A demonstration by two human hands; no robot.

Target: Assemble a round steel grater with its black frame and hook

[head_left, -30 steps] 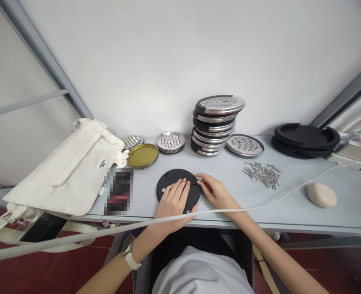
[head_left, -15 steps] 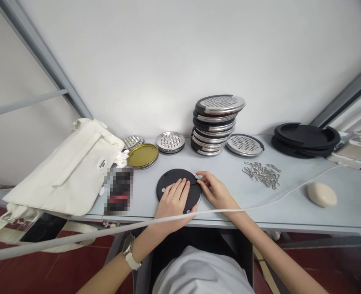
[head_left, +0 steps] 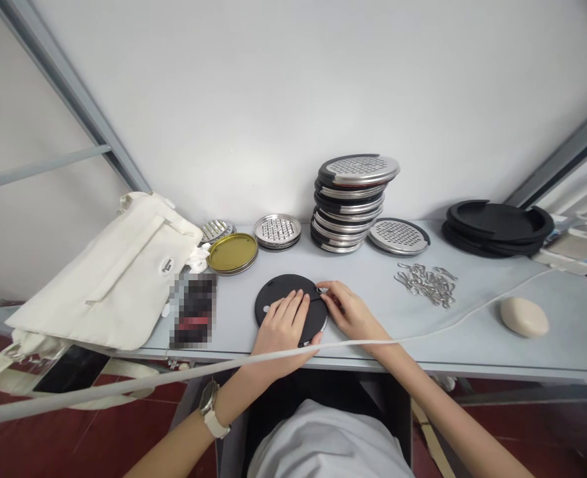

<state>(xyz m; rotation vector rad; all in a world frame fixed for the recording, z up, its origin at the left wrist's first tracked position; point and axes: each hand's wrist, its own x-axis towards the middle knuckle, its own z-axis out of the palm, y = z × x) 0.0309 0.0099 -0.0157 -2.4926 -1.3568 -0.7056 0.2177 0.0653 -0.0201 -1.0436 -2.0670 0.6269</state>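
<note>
A round black disc (head_left: pixel 284 287) with a small hole near its top lies flat on the table, and a thin slit runs across it. My left hand (head_left: pixel 283 325) covers its lower part, fingers on top and thumb hooked over the near rim. My right hand (head_left: pixel 349 312) sits at the disc's right rim, its fingertips pinched on a small metal piece (head_left: pixel 319 290). The fingers hide most of that piece, so its exact shape is hidden. A pile of bent metal hooks (head_left: pixel 427 285) lies to the right of my right hand.
Steel graters with black rims stand in a leaning stack (head_left: pixel 348 206) at the wall, beside a single grater (head_left: pixel 398 237), black lids (head_left: pixel 497 226) and a gold lid (head_left: pixel 232 253). A white tote bag (head_left: pixel 104 272) lies left. A white cable (head_left: pixel 224 366) crosses my forearms.
The fingertips of my right hand have closed back onto the disc's rim at the small metal piece. My left hand and the disc have not visibly moved.
</note>
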